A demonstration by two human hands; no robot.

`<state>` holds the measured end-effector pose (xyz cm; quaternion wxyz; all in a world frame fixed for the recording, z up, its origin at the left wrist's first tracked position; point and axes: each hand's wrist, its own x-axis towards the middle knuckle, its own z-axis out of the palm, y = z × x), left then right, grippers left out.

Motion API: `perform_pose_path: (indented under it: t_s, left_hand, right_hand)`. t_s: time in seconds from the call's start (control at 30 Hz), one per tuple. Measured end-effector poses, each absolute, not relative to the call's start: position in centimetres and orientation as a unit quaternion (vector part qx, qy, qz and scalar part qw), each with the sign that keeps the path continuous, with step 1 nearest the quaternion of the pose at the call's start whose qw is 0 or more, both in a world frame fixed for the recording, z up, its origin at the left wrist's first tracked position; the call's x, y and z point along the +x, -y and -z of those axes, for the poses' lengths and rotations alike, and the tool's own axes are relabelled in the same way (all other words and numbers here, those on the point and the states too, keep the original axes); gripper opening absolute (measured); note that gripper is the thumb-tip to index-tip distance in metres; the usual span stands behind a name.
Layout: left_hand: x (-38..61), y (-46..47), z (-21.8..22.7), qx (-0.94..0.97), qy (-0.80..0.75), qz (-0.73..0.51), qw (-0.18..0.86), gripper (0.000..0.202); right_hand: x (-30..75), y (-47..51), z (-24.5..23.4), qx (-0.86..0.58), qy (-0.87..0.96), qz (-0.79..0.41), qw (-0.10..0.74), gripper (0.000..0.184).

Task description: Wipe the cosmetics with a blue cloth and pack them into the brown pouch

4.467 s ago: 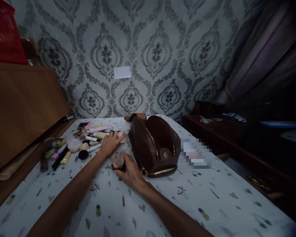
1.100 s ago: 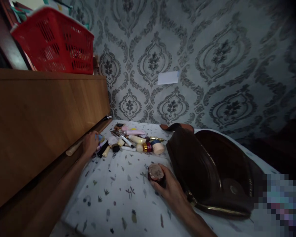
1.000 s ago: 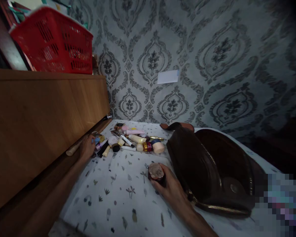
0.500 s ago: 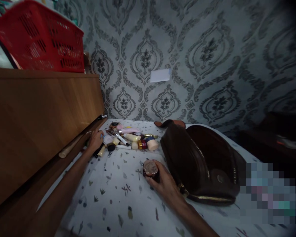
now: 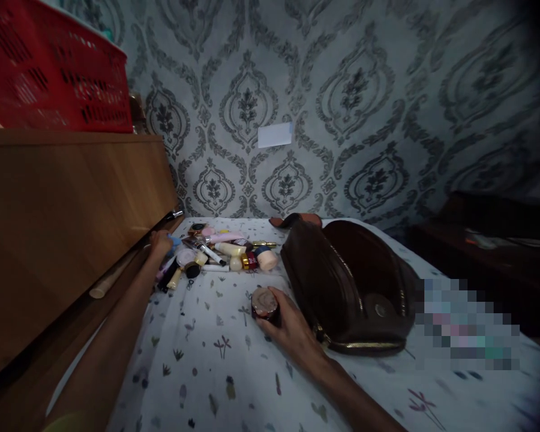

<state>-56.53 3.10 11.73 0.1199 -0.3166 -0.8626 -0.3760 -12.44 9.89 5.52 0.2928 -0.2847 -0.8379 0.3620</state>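
My right hand [image 5: 292, 330] is closed around a small round jar [image 5: 264, 302] with a flat, brownish lid, held over the patterned sheet. Just left of the pile of cosmetics [image 5: 229, 249], my left hand [image 5: 162, 243] reaches beside the cabinet with its fingers curled and partly hidden. At its fingertips shows a small blue item [image 5: 175, 240] that I cannot make out. Tubes, a brush, a dark red jar [image 5: 249, 260] with a gold band and a peach jar [image 5: 267, 259] make up the pile. An unzipped dark brown bag [image 5: 319, 282] stands right of my right hand.
A wooden cabinet [image 5: 72, 198] borders the bed on the left, with a red plastic basket [image 5: 90, 78] on top. A beige stick-like handle [image 5: 110, 279] lies along its base. Behind is a patterned wall [image 5: 288, 78]. A blurred-out patch [image 5: 468, 330] covers something at right.
The view has swung to the right, so everything sits further left. My left hand has shifted slightly away from me, and more of the blue item shows. My right hand still holds the jar.
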Motion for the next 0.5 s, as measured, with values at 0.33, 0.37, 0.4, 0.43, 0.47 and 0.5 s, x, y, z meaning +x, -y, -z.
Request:
perform_pose_path:
  t_s: [0.33,0.37,0.4,0.43,0.47,0.5]
  left_hand:
    - [-52.7,-2.0,-12.3,-0.352,0.809,0.464,0.074,0.025]
    - [-52.4,-1.5,-12.5,-0.350,0.807,0.466,0.092,0.024]
    - [-52.2,-0.7,-12.7,-0.350,0.807,0.463,0.111,0.024]
    - [-51.9,0.1,-12.8,-0.353,0.807,0.454,0.131,0.024]
    - [-51.5,1.2,-12.8,-0.359,0.809,0.441,0.150,0.024]
    - [-51.1,2.2,-12.7,-0.370,0.810,0.423,0.166,0.023]
  right_hand:
    - [-12.4,-9.5,-6.3,-0.277,0.834,-0.378,0.291,0.060]
    - [-12.4,-9.5,-6.3,-0.278,0.834,-0.378,0.292,0.060]
    - [-12.4,-9.5,-6.2,-0.278,0.834,-0.375,0.294,0.061]
    - [-12.4,-9.6,-6.2,-0.278,0.834,-0.371,0.298,0.062]
    - [-12.4,-9.6,-6.1,-0.277,0.835,-0.367,0.301,0.062]
    - [-12.4,-9.6,-6.0,-0.275,0.836,-0.364,0.303,0.062]
